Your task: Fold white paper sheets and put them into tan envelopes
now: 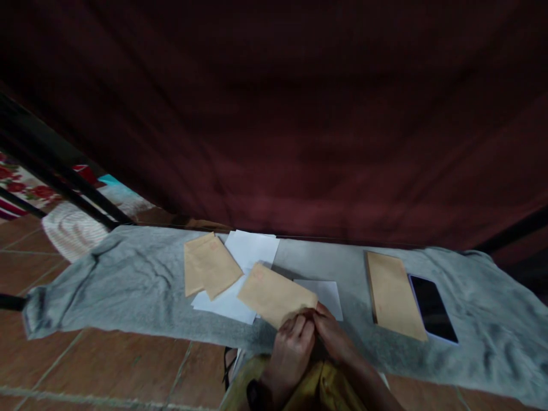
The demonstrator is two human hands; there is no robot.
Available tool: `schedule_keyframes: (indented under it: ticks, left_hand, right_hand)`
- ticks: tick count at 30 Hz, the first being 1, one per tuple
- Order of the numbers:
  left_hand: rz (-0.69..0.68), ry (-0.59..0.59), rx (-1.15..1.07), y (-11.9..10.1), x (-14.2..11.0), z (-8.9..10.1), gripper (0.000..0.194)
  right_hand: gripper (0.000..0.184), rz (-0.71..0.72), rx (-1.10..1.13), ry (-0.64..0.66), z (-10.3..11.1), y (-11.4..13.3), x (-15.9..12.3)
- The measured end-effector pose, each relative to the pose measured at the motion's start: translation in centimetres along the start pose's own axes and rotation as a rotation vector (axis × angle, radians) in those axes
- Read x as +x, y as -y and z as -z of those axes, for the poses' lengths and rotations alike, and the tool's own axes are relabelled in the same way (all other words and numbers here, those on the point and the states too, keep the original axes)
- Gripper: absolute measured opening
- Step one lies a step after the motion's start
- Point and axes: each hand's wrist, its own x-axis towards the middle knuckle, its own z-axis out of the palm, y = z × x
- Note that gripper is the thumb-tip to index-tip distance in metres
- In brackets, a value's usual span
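Observation:
A brown envelope (274,295) lies tilted over white sheets of paper (252,251) on a grey cloth (128,279). My left hand (293,348) and my right hand (334,337) meet at its near right end, and both pinch that edge with curled fingers. Two more brown envelopes (209,265) lie overlapped on the paper to the left. Another white sheet (327,294) shows just beyond my right hand.
A stack of brown envelopes (394,294) sits to the right, with a dark phone (432,308) beside it. A dark red curtain (299,114) hangs behind the cloth. Brown floor tiles (107,365) run along the near side, and patterned fabric (72,228) lies at far left.

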Motion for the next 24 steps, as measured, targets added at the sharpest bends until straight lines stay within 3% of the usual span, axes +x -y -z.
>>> schedule_keyframes:
  ticks: [2, 5, 7, 9, 15, 18, 24]
  left_hand:
    - [-0.004, 0.008, -0.076, 0.6, 0.1, 0.5, 0.032]
    - [0.005, 0.108, -0.081, 2.4, 0.8, 1.7, 0.078]
    - [-0.01, 0.207, -0.061, 3.5, 1.4, 2.3, 0.103]
    - [-0.028, 0.297, -0.059, 4.3, 2.1, 2.5, 0.115]
    - [-0.04, 0.409, -0.114, 4.9, 3.4, 2.2, 0.127]
    - [-0.026, 0.414, -0.107, 4.9, 3.5, 2.2, 0.126]
    - [-0.052, 0.4, -0.101, 4.5, 3.1, 2.1, 0.128]
  right_hand:
    - [0.039, -0.089, 0.113, 0.054, 1.2, 0.1, -0.6]
    - [0.044, -0.212, 0.133, 0.11, 3.3, 0.2, -1.1]
    - [0.048, -0.218, 0.107, 0.162, 4.6, 0.4, -1.1]
    - [0.05, -0.188, 0.083, 0.202, 5.4, 0.7, -1.0]
    - [0.053, -0.151, 0.033, 0.192, 6.6, 1.0, -0.5]
    - [0.049, -0.19, 0.106, 0.133, 7.0, 0.6, -0.8]
    - [0.042, -0.199, 0.099, 0.187, 7.2, 0.5, -0.7]
